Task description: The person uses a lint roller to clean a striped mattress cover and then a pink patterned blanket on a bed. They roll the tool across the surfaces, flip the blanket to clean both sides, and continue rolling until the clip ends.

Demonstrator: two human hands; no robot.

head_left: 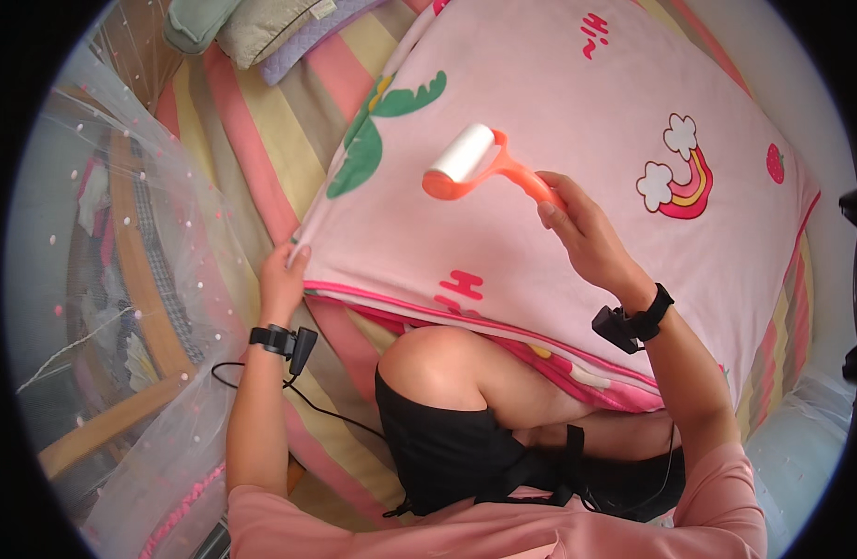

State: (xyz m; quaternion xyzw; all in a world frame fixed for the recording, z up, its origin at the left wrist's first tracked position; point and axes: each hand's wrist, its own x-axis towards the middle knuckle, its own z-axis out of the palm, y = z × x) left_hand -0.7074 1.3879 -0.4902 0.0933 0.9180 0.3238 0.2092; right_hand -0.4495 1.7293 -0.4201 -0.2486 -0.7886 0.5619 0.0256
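Observation:
My right hand grips the orange handle of a lint roller whose white roll points to the upper left, over the middle of a pink fleece blanket. Whether the roll touches the fabric cannot be told. The blanket is folded in layers and bears a rainbow, a strawberry, green leaves and lettering. At its left corner, my left hand pinches the edge between thumb and fingers. Both wrists wear black straps with small devices.
Beneath the blanket lies a striped bed sheet. Pillows and a purple quilted pad are at the top left. A sheer dotted net hangs along the left side. My bent knee touches the blanket's near edge; a black cable crosses the sheet.

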